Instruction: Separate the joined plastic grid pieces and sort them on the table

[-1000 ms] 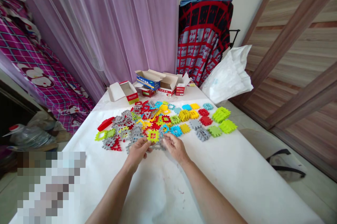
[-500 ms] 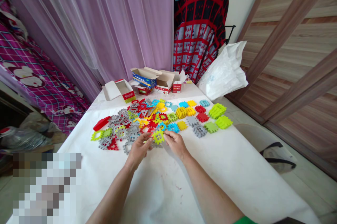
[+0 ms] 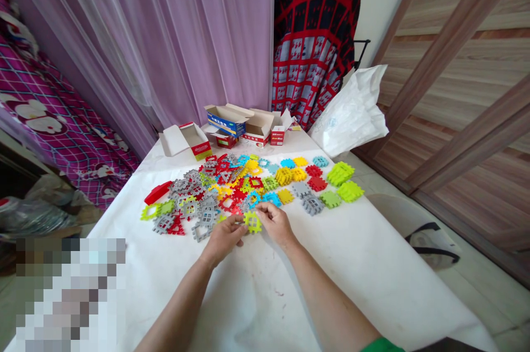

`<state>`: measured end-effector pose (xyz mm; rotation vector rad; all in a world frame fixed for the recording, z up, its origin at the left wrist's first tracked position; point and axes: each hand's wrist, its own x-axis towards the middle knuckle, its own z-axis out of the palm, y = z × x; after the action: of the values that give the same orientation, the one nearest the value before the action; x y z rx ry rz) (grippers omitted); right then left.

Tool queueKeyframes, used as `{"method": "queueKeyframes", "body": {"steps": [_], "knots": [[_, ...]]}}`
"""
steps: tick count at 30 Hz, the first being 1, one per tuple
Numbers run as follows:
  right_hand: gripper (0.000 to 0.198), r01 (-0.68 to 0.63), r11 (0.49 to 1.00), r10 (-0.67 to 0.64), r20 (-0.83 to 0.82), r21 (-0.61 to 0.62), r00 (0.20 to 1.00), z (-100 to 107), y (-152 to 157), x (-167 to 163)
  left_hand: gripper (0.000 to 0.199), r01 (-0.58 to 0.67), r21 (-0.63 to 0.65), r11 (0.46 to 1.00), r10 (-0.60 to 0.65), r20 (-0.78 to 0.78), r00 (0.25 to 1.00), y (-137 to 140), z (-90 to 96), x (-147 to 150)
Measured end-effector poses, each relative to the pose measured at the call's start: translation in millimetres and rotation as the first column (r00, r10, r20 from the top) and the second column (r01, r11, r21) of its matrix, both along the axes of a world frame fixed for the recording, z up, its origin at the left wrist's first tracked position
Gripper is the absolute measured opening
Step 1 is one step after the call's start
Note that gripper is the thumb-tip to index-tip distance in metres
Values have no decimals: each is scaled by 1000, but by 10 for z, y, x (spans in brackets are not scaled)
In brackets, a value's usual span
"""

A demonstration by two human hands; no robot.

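Note:
A yellow-green interlocking plastic block, flat and square with a window-like grid, is between my two hands above the near edge of the pile. My right hand pinches its upper right edge between thumb and fingers. At its left edge are the closed fingers of my left hand, gripping it there. Just beyond lies a mixed heap of red, grey, yellow, blue and green blocks, with a grey block close to my left hand. To the right are small sorted groups, among them a yellow block and grey blocks.
Opened cardboard boxes, including a blue box and a red-and-white box, stand at the table's far edge. Green block stacks lie at the right. A white bag stands behind the far right corner. White sheeting covers the table.
The yellow-green block has moved slightly toward me and now sits more upright. My left fingers have shifted a little lower along its left side. The sorted groups look the same.

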<state>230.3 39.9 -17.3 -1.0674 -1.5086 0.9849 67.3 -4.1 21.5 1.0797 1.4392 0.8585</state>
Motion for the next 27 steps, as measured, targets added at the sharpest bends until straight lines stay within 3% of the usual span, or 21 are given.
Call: {"method": "queueKeyframes", "body": {"steps": [5,9,15,27], "knots": [[22,11,990,-33,160,139,987,82,-27,39,42,-44,19,999,44,16,999,32,12,13],[37,-50,969,-38,344,242,938,119,-57,72,45,-91,40,995,90,37,995,35,9,21],[48,-108,970,-23,523,219,852,142,-92,83,46,-108,61,992,106,32,994,20,-38,25],[64,-112,978,-9,570,176,822,193,-136,59,47,-34,64,997,33,9,999,28,-27,40]]}}
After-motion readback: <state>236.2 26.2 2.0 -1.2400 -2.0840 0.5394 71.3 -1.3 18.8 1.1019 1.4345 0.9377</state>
